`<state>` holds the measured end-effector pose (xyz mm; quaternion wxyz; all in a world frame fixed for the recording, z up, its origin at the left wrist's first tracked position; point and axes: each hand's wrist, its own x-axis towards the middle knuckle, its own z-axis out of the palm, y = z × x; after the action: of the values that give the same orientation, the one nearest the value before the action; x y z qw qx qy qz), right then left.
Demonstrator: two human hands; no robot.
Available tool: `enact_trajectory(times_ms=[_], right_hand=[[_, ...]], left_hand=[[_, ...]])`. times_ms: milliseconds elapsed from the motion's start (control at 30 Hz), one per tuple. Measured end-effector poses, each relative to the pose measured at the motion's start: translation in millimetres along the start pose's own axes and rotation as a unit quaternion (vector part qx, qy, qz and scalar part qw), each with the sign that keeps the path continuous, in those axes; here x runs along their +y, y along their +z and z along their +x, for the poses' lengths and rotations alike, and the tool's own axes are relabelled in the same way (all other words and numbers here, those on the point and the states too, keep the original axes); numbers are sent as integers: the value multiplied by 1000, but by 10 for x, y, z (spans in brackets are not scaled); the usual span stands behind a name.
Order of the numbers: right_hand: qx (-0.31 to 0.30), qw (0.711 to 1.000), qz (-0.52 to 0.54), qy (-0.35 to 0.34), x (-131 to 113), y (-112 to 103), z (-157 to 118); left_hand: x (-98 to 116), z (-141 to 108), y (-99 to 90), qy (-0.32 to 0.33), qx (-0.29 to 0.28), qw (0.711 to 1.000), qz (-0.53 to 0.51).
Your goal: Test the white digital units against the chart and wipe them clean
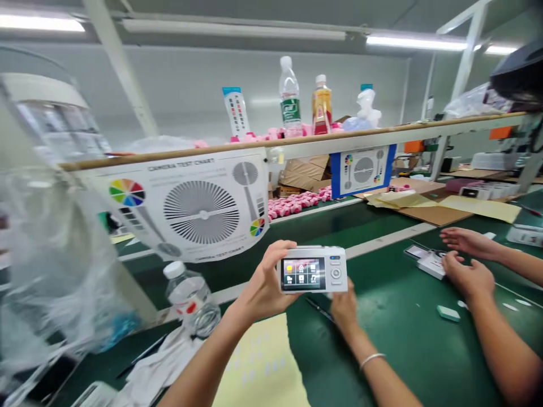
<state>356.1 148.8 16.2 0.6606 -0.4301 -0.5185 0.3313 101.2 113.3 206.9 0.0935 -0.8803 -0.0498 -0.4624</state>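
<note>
Digital camera (313, 269) (menu lit) between left hand (265, 281) and right hand (344, 308).

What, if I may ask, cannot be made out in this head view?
Head view:
Right hand: fingertips hidden behind the digital camera.
Camera screen: icons too small to read.
White box: partly covered by a co-worker's hand.
Dark object: cut off by the right edge.
Plastic sheeting: blurred, hiding what is behind.

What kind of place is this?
It looks like a factory workroom, maybe one where cameras get tested. You can see a long green workbench, a big camera test chart hanging by it, and a small digital camera being held up.
</note>
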Motion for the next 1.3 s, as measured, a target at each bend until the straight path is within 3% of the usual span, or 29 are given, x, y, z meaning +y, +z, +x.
enact_trajectory(times_ms=[67,167,267,367,433,500,567,633,667,700,733,800,900,1067,1300], right_hand=[[163,983,-78,15,48,75,-49],[304,936,-168,57,34,-214,-39],[338,909,-222,101,-59,-475,-18],[324,908,-249,93,-275,-388,6],[290,922,-249,65,-505,-142,37],[208,950,-225,49,-789,215,54],[70,983,-164,51,-1092,644,14],[-91,992,-70,49,-1375,1098,-94],[-209,974,66,54,-1497,1314,-165],[-298,936,176,60,-1599,1512,-239],[-341,908,236,63,-1678,1684,-309],[-368,875,307,74,-1764,1930,-410],[-369,862,333,102,-1732,2054,-429],[-383,855,337,92,-1546,1963,-276],[-352,882,306,72,-1614,1883,-192]], left_hand=[[102,-180,-246,-22,14,1000,-8],[217,-407,-501,-45,38,998,-6],[308,-597,-644,-60,60,996,8],[364,-757,-730,-75,82,994,22],[373,-836,-788,-83,89,992,27],[362,-885,-854,-83,87,992,39],[336,-911,-923,-82,89,991,52],[299,-930,-986,-87,102,989,53],[278,-943,-1014,-92,107,989,51],[256,-959,-1042,-97,108,988,48],[233,-979,-1069,-99,107,988,49],[191,-1026,-1121,-110,105,987,56],[150,-1080,-1176,-157,108,980,62],[135,-1047,-1130,-230,88,968,52],[107,-1005,-1043,-186,91,969,135]])
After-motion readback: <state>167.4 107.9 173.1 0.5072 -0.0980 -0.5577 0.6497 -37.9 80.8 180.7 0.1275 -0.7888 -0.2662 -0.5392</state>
